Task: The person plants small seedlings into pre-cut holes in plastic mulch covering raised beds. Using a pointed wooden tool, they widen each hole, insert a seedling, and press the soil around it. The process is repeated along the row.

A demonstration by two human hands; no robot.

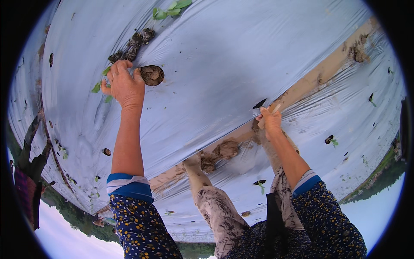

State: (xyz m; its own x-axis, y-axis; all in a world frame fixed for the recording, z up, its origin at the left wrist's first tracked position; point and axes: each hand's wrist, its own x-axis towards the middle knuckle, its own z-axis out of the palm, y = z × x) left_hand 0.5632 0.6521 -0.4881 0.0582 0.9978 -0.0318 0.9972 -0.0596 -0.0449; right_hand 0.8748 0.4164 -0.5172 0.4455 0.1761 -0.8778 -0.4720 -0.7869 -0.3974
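Note:
My left hand [126,82] is over pale plastic mulch film [207,64], its fingers bent at the near end of a row of seedling root plugs [132,48]. Green seedling leaves [96,87] show beside and under the fingers; whether the fingertips grip a plug is hidden. Just right of the thumb is a round planting hole [152,75] with brown soil inside. More seedling leaves [173,9] lie beyond the plugs. Near the film's edge, my right hand [271,121] is closed around a flat wooden stick or handle [275,108]. A dark pointed shape [259,103] lies beside its fingers; I cannot tell if it is a blade or a hole.
My muddy legs [197,174] stand in a wet soil furrow [310,77] between film-covered beds. Clods of mud [226,149] lie near my foot. Behind me, small seedlings [333,141] grow from holes. Another person's dark clothing [27,191] shows at the far left.

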